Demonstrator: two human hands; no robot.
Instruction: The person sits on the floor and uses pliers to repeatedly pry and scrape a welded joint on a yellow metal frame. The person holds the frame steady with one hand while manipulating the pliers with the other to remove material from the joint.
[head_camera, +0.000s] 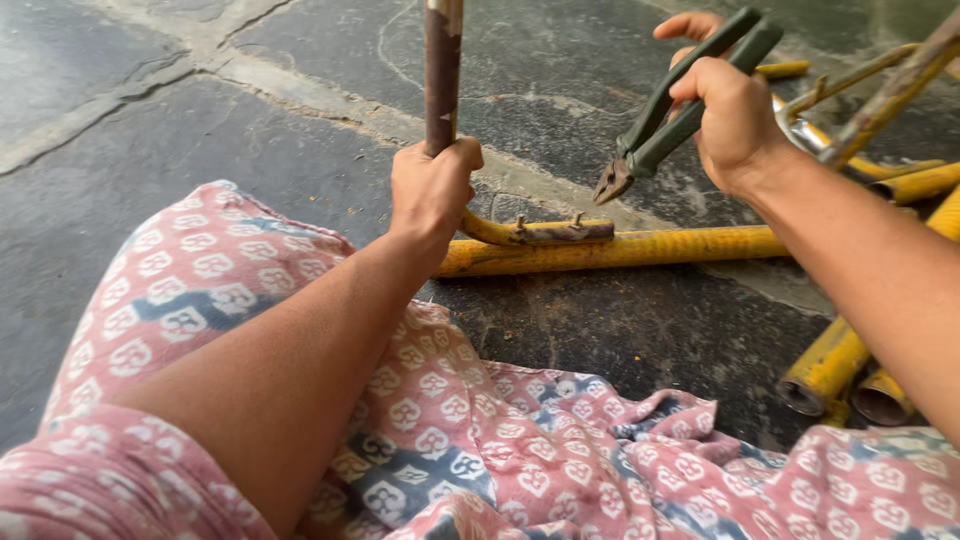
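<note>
Left hand (432, 188) clamped on rusty tube (441, 75), top cut off, right hand (730, 120) gripping green-handled pliers (672, 110), jaw tips unclear

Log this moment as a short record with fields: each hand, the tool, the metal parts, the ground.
left hand: gripped around an upright rusty tube
right hand: holds green-handled pliers, jaws pointing down-left, in the air
yellow pipe: lies flat on the ground, a curved bar with bolts lying along it
more yellow tubes: at right, open ends showing
ground: dark cracked stone
lap: pink patterned cloth
</note>
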